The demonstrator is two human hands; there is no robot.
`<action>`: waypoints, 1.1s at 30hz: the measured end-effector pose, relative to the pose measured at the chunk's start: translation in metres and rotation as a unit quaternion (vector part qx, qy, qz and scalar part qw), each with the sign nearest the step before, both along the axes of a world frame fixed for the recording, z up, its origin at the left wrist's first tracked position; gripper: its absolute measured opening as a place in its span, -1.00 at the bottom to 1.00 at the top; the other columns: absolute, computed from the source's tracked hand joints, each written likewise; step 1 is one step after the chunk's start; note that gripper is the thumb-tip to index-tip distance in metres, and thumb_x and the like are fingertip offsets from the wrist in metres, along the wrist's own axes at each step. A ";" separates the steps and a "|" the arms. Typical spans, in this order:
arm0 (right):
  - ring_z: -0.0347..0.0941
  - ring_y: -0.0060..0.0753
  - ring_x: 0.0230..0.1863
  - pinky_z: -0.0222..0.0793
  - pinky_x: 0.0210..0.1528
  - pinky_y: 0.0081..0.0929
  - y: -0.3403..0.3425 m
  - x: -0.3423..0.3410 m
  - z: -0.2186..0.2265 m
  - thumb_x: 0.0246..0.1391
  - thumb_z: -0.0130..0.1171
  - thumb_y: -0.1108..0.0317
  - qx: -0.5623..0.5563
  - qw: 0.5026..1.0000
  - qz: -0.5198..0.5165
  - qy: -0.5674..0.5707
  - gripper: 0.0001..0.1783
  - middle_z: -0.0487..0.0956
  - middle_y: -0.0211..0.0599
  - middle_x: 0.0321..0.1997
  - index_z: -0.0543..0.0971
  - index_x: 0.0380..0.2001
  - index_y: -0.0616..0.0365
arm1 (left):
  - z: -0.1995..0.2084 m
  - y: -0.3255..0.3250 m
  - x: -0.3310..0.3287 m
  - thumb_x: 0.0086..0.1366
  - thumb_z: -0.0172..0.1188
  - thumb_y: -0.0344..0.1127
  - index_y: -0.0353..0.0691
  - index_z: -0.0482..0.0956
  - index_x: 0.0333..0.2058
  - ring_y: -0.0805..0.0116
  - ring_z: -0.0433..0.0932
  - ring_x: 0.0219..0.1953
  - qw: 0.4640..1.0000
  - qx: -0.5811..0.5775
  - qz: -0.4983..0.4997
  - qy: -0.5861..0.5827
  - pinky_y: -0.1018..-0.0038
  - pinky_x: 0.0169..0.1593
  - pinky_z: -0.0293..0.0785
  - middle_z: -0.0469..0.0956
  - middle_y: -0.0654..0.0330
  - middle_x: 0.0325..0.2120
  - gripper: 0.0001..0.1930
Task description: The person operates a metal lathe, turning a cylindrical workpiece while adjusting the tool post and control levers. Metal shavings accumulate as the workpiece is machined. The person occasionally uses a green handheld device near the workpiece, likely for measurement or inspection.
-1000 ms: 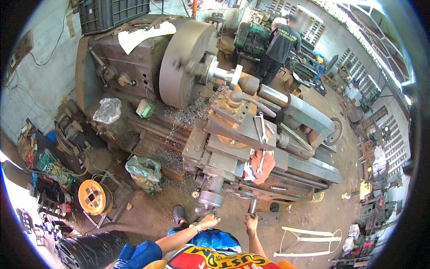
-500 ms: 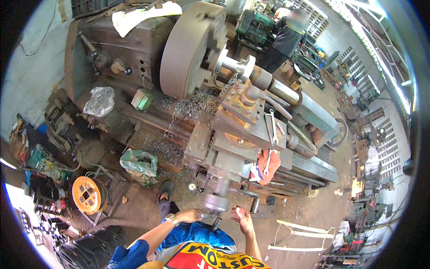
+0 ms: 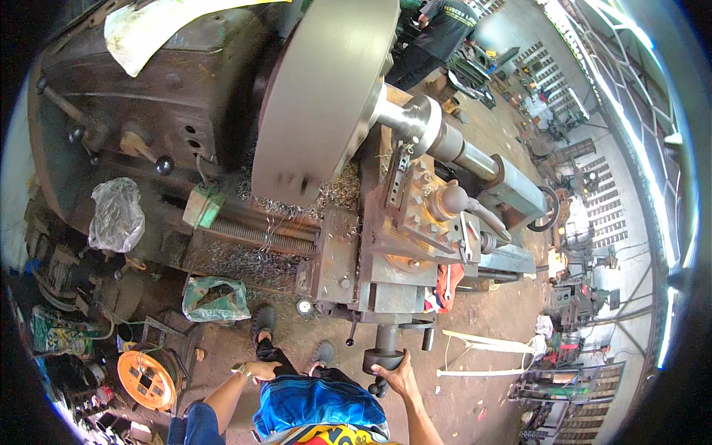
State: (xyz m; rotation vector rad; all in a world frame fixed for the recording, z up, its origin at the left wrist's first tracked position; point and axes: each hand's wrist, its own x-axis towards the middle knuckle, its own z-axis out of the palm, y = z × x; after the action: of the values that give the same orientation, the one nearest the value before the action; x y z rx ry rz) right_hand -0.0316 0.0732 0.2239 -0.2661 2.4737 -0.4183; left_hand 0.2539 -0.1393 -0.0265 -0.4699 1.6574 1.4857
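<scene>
I look down on a big old lathe with a large grey faceplate chuck (image 3: 322,96) and a shiny steel shaft (image 3: 434,133) held in it. The orange-brown tool carriage (image 3: 415,222) sits in front of the chuck. My right hand (image 3: 397,372) grips the dark round handwheel (image 3: 384,361) hanging below the carriage apron. My left hand (image 3: 259,369), with a watch on the wrist, rests against my thigh near my blue shorts and holds nothing that I can see.
Metal chips lie on the lathe bed (image 3: 252,245). A green bag (image 3: 215,298), a clear plastic bag (image 3: 117,215) and an orange cable reel (image 3: 148,378) stand at the left. Another person (image 3: 437,33) works at the far end. A white frame (image 3: 486,356) lies on the floor at right.
The view has closed in on the lathe. My right hand went from hanging free beside the handwheel to gripping it. My left hand drew back toward my thigh.
</scene>
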 end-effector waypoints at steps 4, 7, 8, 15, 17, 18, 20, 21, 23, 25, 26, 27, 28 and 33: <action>0.39 0.13 0.21 0.34 0.21 -0.20 -0.005 0.003 -0.001 -0.43 0.58 -0.14 -0.006 1.000 -0.027 0.008 0.43 0.40 0.41 0.15 -0.01 0.28 0.61 | -0.031 -0.003 -0.024 0.16 0.05 -0.02 0.08 0.07 0.35 0.09 0.65 -0.30 0.989 0.054 -0.057 -0.127 0.18 -0.50 0.64 0.46 -0.10 0.04 -0.24; 0.41 0.10 0.19 0.35 0.20 -0.22 -0.009 0.004 -0.002 -0.44 0.59 -0.12 -0.005 0.999 -0.037 0.015 0.40 0.42 0.34 0.14 0.04 0.27 0.58 | -0.042 0.001 -0.037 0.20 -0.11 0.23 0.10 -0.04 0.41 0.01 0.45 0.05 0.991 0.002 -0.090 -0.098 0.13 -0.08 0.43 0.25 -0.03 0.27 -0.16; 0.42 0.09 0.18 0.35 0.19 -0.23 -0.011 0.005 -0.002 -0.44 0.60 -0.11 -0.002 0.999 -0.042 0.019 0.38 0.43 0.32 0.14 0.05 0.27 0.57 | -0.042 0.004 -0.039 0.18 -0.13 0.37 0.10 -0.02 0.41 -0.02 0.33 0.19 0.992 -0.019 -0.096 -0.076 0.09 0.12 0.32 0.18 0.03 0.32 -0.11; 0.43 0.05 0.16 0.36 0.18 -0.23 -0.016 0.006 -0.004 -0.45 0.60 -0.06 0.011 0.997 -0.069 0.033 0.33 0.45 0.26 0.13 0.10 0.25 0.54 | -0.036 -0.009 -0.050 0.16 -0.16 0.50 -0.16 0.17 0.34 -0.04 0.01 0.42 0.994 -0.004 -0.089 -0.060 0.18 0.42 -0.03 0.05 -0.06 0.38 -0.02; 0.45 0.05 0.15 0.36 0.18 -0.24 -0.016 0.006 -0.005 -0.46 0.60 -0.05 0.010 0.997 -0.068 0.033 0.33 0.46 0.25 0.11 0.11 0.25 0.54 | -0.050 -0.012 -0.053 0.17 -0.14 0.45 -0.21 0.22 0.31 -0.08 0.03 0.41 0.995 0.006 -0.088 -0.050 0.18 0.41 0.00 0.08 -0.09 0.36 -0.05; 0.45 0.05 0.14 0.37 0.18 -0.24 -0.016 0.006 -0.006 -0.47 0.60 -0.04 0.019 0.997 -0.070 0.036 0.32 0.47 0.25 0.10 0.12 0.25 0.53 | -0.060 -0.012 -0.054 0.18 -0.13 0.43 -0.22 0.25 0.30 -0.10 0.05 0.40 0.995 0.007 -0.082 -0.055 0.18 0.40 0.01 0.10 -0.10 0.36 -0.07; 0.45 0.05 0.14 0.37 0.17 -0.21 -0.015 0.007 -0.008 -0.46 0.58 -0.11 0.012 0.997 -0.067 0.043 0.29 0.48 0.23 0.08 0.16 0.24 0.44 | -0.083 -0.008 -0.054 0.19 -0.13 0.41 -0.25 0.27 0.28 -0.12 0.06 0.39 0.995 0.025 -0.092 -0.041 0.18 0.40 0.03 0.11 -0.11 0.35 -0.09; 0.46 0.05 0.13 0.37 0.17 -0.20 -0.015 0.007 -0.008 -0.45 0.57 -0.14 0.022 0.996 -0.070 0.044 0.27 0.48 0.22 0.08 0.18 0.24 0.39 | -0.094 -0.006 -0.053 0.19 -0.13 0.40 -0.25 0.27 0.29 -0.11 0.07 0.39 0.993 0.042 -0.108 -0.023 0.19 0.40 0.03 0.11 -0.11 0.35 -0.09; 0.46 0.05 0.12 0.37 0.16 -0.20 -0.014 0.007 -0.010 -0.45 0.56 -0.14 0.015 0.997 -0.067 0.048 0.26 0.49 0.21 0.06 0.19 0.23 0.40 | -0.109 0.001 -0.049 0.16 -0.08 0.37 -0.24 0.31 0.26 -0.09 0.14 0.36 0.995 0.026 -0.091 0.000 0.19 0.37 0.09 0.15 -0.12 0.33 -0.11; 0.47 0.05 0.12 0.38 0.16 -0.20 -0.013 0.007 -0.011 -0.46 0.56 -0.14 0.012 0.996 -0.067 0.049 0.26 0.50 0.21 0.05 0.20 0.22 0.40 | -0.115 0.004 -0.045 0.10 0.00 0.31 -0.21 0.39 0.21 -0.06 0.27 0.30 0.999 -0.040 -0.026 0.009 0.18 0.31 0.21 0.24 -0.15 0.28 -0.16; 0.47 0.04 0.11 0.38 0.16 -0.20 -0.013 0.007 -0.011 -0.46 0.56 -0.14 0.008 0.996 -0.068 0.050 0.26 0.50 0.20 0.05 0.20 0.22 0.40 | -0.115 0.004 -0.043 0.10 0.00 0.31 -0.20 0.39 0.22 -0.06 0.27 0.30 0.999 -0.045 -0.017 -0.001 0.19 0.31 0.20 0.23 -0.14 0.29 -0.16; 0.47 0.04 0.11 0.38 0.16 -0.20 -0.013 0.007 -0.011 -0.47 0.56 -0.14 0.008 0.996 -0.070 0.053 0.25 0.50 0.20 0.05 0.20 0.21 0.40 | -0.114 0.003 -0.042 0.10 0.00 0.31 -0.19 0.39 0.22 -0.05 0.27 0.30 0.999 -0.051 -0.009 -0.011 0.20 0.32 0.20 0.23 -0.14 0.29 -0.16; 0.47 0.04 0.11 0.38 0.15 -0.20 -0.013 0.007 -0.011 -0.47 0.56 -0.15 0.003 0.996 -0.068 0.053 0.25 0.50 0.20 0.04 0.21 0.21 0.40 | -0.111 0.000 -0.042 0.10 0.00 0.32 -0.18 0.39 0.22 -0.04 0.27 0.31 0.998 -0.059 -0.004 -0.017 0.22 0.32 0.20 0.22 -0.13 0.29 -0.16; 0.49 0.04 0.08 0.41 0.11 -0.23 -0.015 0.007 -0.011 -0.49 0.59 -0.08 0.003 0.996 -0.069 0.059 0.26 0.50 0.21 0.04 0.20 0.19 0.51 | -0.094 -0.017 -0.046 0.10 0.02 0.31 -0.22 0.43 0.18 -0.04 0.30 0.28 0.999 -0.035 -0.007 0.010 0.25 0.30 0.22 0.28 -0.10 0.27 -0.17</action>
State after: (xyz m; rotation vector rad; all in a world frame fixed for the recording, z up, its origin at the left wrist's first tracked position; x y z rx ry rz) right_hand -0.0242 0.0584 0.2132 -0.1201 2.6195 -0.4640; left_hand 0.2076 -0.1563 -0.1201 -0.4819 1.7297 1.4318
